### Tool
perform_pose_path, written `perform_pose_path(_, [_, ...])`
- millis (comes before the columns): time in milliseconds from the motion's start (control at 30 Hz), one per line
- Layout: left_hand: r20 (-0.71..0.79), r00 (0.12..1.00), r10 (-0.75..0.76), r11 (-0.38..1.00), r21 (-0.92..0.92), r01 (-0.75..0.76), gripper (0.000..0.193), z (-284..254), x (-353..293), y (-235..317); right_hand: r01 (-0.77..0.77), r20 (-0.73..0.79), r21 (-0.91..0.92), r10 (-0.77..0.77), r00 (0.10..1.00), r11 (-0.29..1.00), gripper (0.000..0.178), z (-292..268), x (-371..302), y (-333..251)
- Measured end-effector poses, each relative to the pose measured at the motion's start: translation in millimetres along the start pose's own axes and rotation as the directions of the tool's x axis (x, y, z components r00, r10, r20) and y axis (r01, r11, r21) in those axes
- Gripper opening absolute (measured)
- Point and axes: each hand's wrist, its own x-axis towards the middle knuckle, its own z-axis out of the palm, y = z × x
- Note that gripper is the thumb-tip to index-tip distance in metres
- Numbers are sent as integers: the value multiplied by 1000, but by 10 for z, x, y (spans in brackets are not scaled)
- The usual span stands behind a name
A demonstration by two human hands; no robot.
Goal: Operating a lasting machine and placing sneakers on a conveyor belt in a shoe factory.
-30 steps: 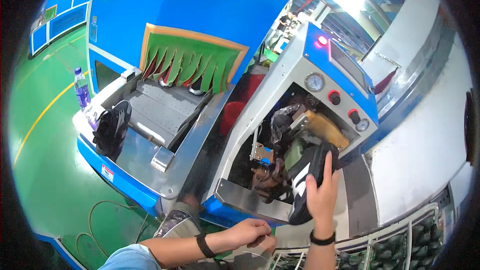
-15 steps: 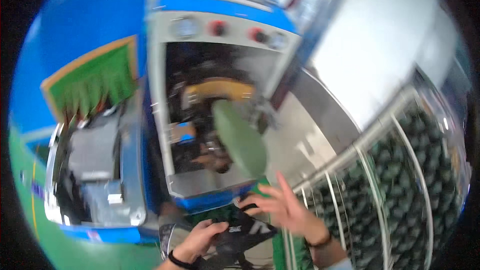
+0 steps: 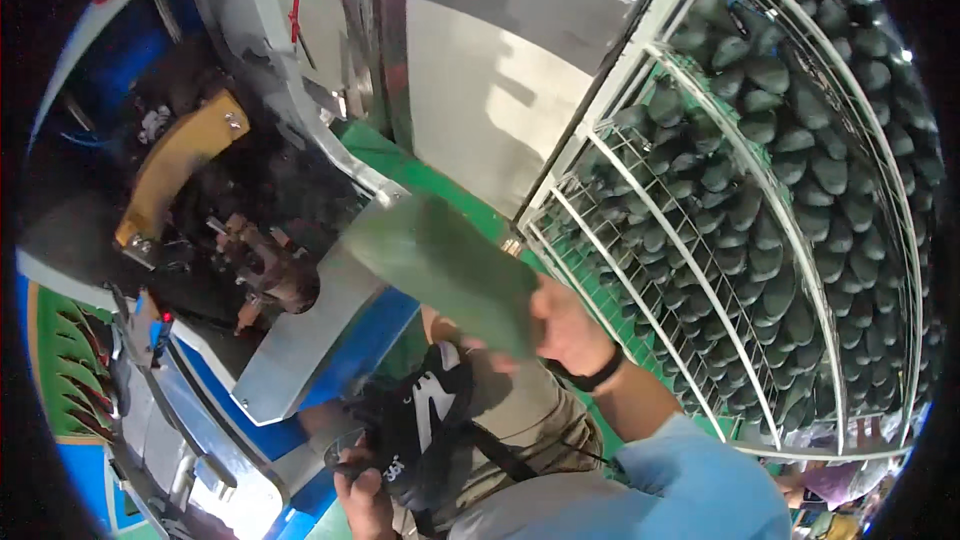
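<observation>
A long, rounded green shoe last [image 3: 450, 265], smeared by motion, is in my right hand [image 3: 572, 330]. My fingers close round its near right end, and its other end points left toward the machine. Low in the view, my left hand [image 3: 365, 495] is closed with curled fingers at the lower edge of what looks like a black shoe upper [image 3: 430, 430] with white markings. The upper is in front of my lap. Part of my left hand's grip is hidden.
To the left stands a machine with a curved yellow bar [image 3: 185, 160], a brown metal clamp [image 3: 265, 265] and a grey front ledge [image 3: 320, 340]. A white wire rack [image 3: 800, 240] packed with dark green lasts fills the right. Green-topped pieces [image 3: 80, 370] hang at far left.
My view has swung right, so the machine now lies left and the rack shows more fully. My right hand, open-fingered by the green last before, now grips it.
</observation>
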Motion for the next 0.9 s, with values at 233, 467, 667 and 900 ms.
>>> perform_pose_path(233, [-352,936,20,996,84,10,36,-363,317,-30,68,-801,226,146,580,972,42,-2379,-1259,336])
perform_pose_path(467, [-276,942,-194,802,508,314,36,-120,494,291,756,-816,370,-200,542,540,46,-3952,-703,481])
perform_pose_path(667, [-146,848,-509,518,735,437,35,252,773,280,790,-658,581,-458,598,195,48,-4920,-6,-464])
perform_pose_path(900, [-46,764,-644,383,845,374,35,416,728,379,827,-757,434,-352,550,358,44,-4878,85,-750])
